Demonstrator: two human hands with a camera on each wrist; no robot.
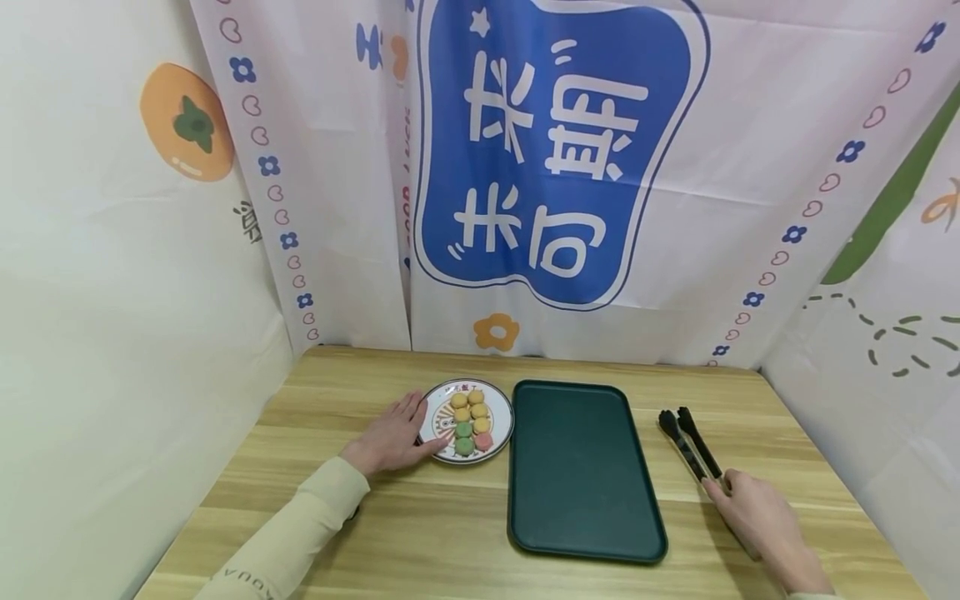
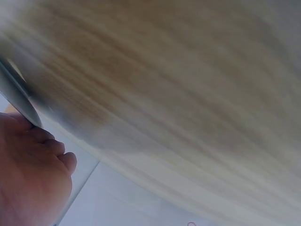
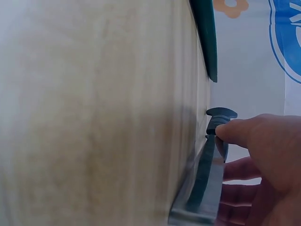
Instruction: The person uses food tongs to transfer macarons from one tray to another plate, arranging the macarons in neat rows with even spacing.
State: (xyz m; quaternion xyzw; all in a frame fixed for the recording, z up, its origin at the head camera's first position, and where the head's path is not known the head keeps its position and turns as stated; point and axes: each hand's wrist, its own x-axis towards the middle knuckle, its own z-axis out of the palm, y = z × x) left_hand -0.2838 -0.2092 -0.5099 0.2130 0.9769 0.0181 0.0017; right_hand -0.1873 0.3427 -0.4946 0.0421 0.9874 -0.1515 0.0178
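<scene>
My left hand [image 1: 393, 435] rests against the left side of a round white plate [image 1: 501, 417], its fingers along the rim and its thumb reaching over the front edge. The plate bears small round cookies [image 1: 480, 411] in yellow, green and pink. In the left wrist view, the fingertips [image 2: 68, 161] meet the plate's rim [image 2: 21, 99]. At the right, my right hand [image 1: 761, 517] holds black-tipped metal tongs [image 1: 686, 450] low over the table, their arms spread apart. The right wrist view has the thumb [image 3: 235, 132] on the tongs [image 3: 207, 179], with the other fingers beside them.
Between the hands, a dark green rectangular tray [image 1: 581, 475] lies just right of the plate. All stand on a wood-grain table [image 1: 420, 533]. A printed cloth [image 1: 345, 275] hangs behind the table's back edge, and pale cloth walls flank both sides.
</scene>
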